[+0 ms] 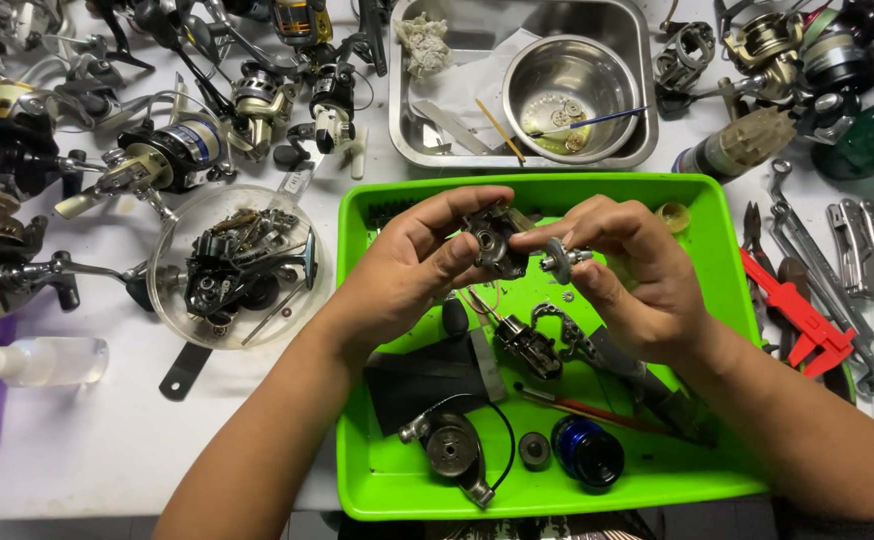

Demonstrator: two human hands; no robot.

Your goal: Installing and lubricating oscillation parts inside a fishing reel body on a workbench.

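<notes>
Left hand (412,265) gripping reel body (494,238), right hand (629,265) pinching gear (558,259), above green tray (727,290).

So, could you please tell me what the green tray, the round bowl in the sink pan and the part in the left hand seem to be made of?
The green tray looks like glossy moulded plastic: uniform bright colour, soft sheen. The round bowl appears to be stainless steel, brushed and reflective. The dark reel body in the left hand looks like cast metal or hard plastic; its matte grey finish leaves that open.

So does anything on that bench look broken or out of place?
Nothing looks broken or spilled. The fishing reel in the green tray is just taken apart: the left hand holds its body, the right hand a gear.
</notes>
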